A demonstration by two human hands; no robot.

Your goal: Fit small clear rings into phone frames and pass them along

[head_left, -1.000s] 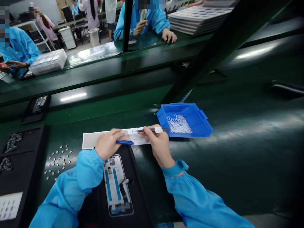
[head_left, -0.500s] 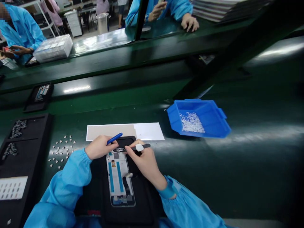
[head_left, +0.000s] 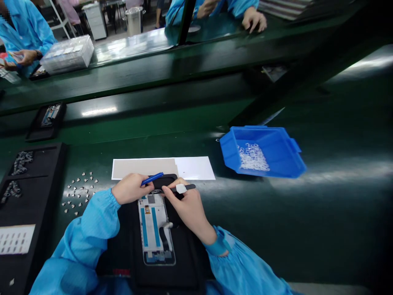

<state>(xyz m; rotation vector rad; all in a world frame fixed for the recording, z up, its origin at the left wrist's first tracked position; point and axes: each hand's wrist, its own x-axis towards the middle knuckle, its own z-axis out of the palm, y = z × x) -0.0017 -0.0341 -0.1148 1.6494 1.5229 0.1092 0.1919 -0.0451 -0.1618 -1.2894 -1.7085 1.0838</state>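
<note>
An opened phone frame (head_left: 150,229) lies in a black tray (head_left: 190,266) in front of me, with blue strips and a dark flex cable on its face. My left hand (head_left: 130,189) is closed around a blue pen-like tool (head_left: 152,179) at the phone's upper left edge. From the right, my right hand (head_left: 188,207) pinches dark tweezers (head_left: 190,187) with a white wrap on them. Their tips reach the top end of the phone, close to my left fingertips. What lies between the tips is too small to make out.
A blue bin (head_left: 285,159) of small white rings stands at the right. Behind the tray lies a white-and-beige sheet (head_left: 196,168). Small metal parts (head_left: 79,192) are scattered at left, beside a black parts tray (head_left: 39,196). Co-workers sit across the bench.
The camera view has shifted slightly. Both hands stay at the phone's top end with the same tools. The co-worker's hands at far left have moved a little.
</note>
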